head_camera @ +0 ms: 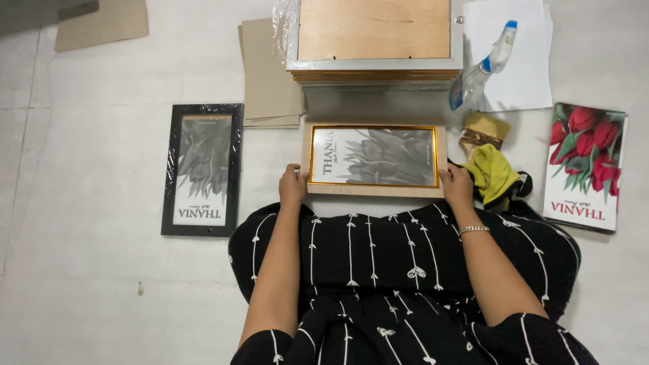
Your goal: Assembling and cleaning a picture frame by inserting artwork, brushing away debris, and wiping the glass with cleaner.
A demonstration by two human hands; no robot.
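A light wooden picture frame (373,190) with a gold inner rim lies flat on the white floor in front of my knees. It shows a grey flower print. My left hand (293,184) grips its near left corner. My right hand (456,184), with a bracelet on the wrist, grips its near right corner. A black skirt with white lines covers my lap below the frame.
A black frame in plastic wrap (202,169) lies at left. A stack of frames (376,42), backs up, stands beyond, beside cardboard sheets (268,78). At right are a spray bottle (481,67), white paper (520,74), a yellow cloth (495,174) and a red tulip print (587,165).
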